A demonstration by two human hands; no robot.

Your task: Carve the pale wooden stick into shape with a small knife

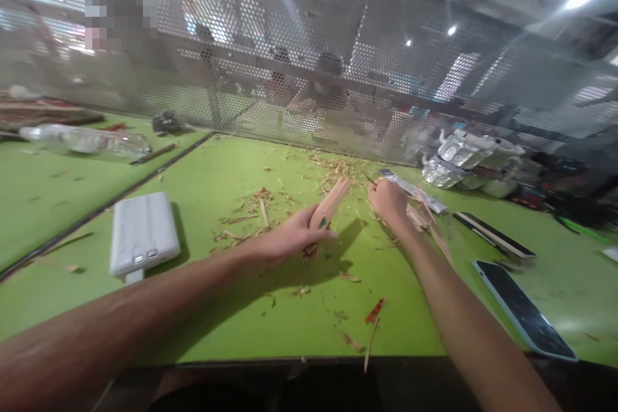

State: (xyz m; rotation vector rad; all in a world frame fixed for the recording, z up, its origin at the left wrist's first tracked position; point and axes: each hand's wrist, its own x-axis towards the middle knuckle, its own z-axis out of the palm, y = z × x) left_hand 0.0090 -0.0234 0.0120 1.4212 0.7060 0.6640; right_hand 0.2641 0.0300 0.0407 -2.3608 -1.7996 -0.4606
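A: What is held at the centre of the green tabletop (pixel 232 174)?

B: A pale tan, flat-sided stick of wood (pixel 332 201) is shown slanting up and away from the left hand (pixel 294 238). Its lower end is clasped by that hand's closed fingers; its upper end is left free, above the scattered reddish-tan wood shavings (pixel 333 170).

A: And the right hand (pixel 389 201)?

B: It is seen curled shut just right of the stick's upper end, not touching it. A thin dark tip (pixel 371 179) projects from the fist toward the stick; what is gripped cannot be made out with certainty.

A: What could go wrong?

B: It is judged that the stick could twist or slip, since only its base is gripped, and that the left fingers could be nicked if the tip were drawn down toward them.

A: What surrounds the work?

B: A white ribbed power bank (pixel 143 232) is shown at left, a dark-screened phone (pixel 524 309) at right, and a perforated metal screen (pixel 309 64) behind.
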